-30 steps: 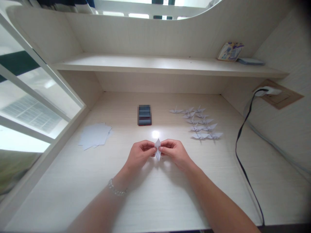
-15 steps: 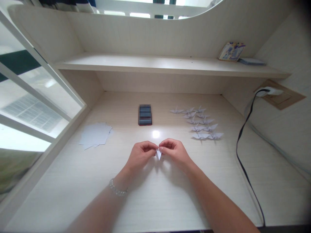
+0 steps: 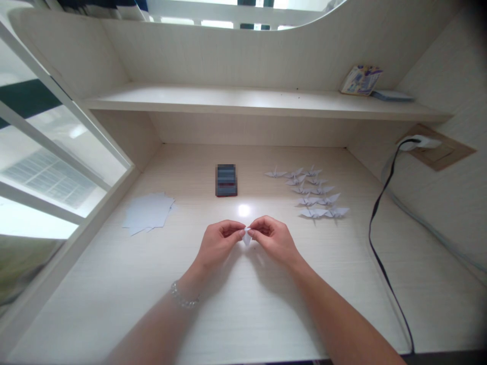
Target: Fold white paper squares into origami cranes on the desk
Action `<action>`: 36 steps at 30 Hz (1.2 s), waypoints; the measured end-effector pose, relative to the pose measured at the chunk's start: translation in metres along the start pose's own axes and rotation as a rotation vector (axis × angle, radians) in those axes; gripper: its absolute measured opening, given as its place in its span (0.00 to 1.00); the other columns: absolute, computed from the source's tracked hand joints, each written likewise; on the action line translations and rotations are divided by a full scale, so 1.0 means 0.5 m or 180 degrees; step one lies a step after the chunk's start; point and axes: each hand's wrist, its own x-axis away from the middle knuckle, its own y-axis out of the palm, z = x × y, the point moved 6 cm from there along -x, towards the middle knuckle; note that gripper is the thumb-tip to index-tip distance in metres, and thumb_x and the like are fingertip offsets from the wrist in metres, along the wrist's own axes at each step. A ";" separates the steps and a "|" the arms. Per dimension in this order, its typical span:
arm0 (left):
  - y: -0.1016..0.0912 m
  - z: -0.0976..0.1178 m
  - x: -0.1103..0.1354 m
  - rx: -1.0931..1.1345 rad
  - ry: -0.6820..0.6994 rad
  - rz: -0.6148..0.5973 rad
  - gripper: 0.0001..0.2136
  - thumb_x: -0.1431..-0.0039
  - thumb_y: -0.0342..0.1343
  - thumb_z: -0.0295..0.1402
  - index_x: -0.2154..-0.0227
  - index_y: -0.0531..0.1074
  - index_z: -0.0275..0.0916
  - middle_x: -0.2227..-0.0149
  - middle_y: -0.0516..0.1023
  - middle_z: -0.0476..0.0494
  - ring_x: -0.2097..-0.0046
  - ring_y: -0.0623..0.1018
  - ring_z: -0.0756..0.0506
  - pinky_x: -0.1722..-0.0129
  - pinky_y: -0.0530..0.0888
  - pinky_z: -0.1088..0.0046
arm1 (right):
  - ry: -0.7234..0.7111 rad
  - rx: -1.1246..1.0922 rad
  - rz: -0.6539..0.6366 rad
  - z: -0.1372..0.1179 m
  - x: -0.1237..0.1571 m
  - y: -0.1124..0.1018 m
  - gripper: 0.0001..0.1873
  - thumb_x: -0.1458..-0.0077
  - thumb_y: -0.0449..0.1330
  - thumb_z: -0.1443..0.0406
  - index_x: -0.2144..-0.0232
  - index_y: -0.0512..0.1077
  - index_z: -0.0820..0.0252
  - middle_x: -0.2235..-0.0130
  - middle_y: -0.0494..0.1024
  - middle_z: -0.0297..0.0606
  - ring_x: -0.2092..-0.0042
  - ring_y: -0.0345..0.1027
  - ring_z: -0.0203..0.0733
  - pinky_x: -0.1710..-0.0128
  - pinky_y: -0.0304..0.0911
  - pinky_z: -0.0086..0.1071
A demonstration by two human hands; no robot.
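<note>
Jointly, the left hand and the right hand share a fingertip grip on a small, folded white paper piece, pinching its upper end between them over the pale wood-grain desk. Beyond the hands lies a dark rectangular object, its top face pixelated. White folded-paper cranes gather at right; overlapping square white paper sheets lie at left.

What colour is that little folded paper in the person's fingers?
The folded paper looks white, with no pattern visible; the head view shows it.
</note>
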 end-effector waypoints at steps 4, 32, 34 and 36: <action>-0.001 -0.001 0.000 -0.0074 0.0001 -0.0011 0.09 0.49 0.58 0.35 0.68 0.77 0.36 0.67 0.80 0.40 0.65 0.77 0.45 0.65 0.73 0.70 | 0.0111 -0.0039 0.0010 0.004 -0.002 0.001 0.02 0.54 0.62 0.66 0.73 0.72 0.60 0.72 0.75 0.36 0.70 0.69 0.39 0.69 0.64 0.32; -0.007 0.012 0.001 -0.0158 0.0185 0.0147 0.05 0.50 0.57 0.30 0.69 0.73 0.37 0.68 0.77 0.45 0.65 0.75 0.47 0.64 0.71 0.73 | 0.0300 -0.0273 -0.0031 0.026 -0.002 0.020 0.07 0.57 0.64 0.63 0.74 0.72 0.60 0.73 0.75 0.36 0.70 0.69 0.39 0.69 0.65 0.33; -0.005 0.009 0.001 -0.0011 0.0137 0.0201 0.07 0.50 0.57 0.31 0.68 0.72 0.37 0.68 0.76 0.45 0.66 0.75 0.48 0.65 0.71 0.74 | 0.0306 -0.0405 0.0021 0.030 -0.003 0.020 0.08 0.58 0.65 0.62 0.75 0.71 0.60 0.73 0.75 0.36 0.71 0.68 0.39 0.69 0.64 0.32; 0.000 0.004 0.001 0.0145 0.0074 0.0188 0.10 0.50 0.58 0.33 0.64 0.72 0.37 0.68 0.76 0.44 0.66 0.75 0.48 0.64 0.71 0.73 | 0.0322 -0.0534 0.0154 0.034 -0.005 0.015 0.09 0.58 0.65 0.62 0.76 0.70 0.60 0.74 0.74 0.36 0.71 0.68 0.39 0.70 0.64 0.32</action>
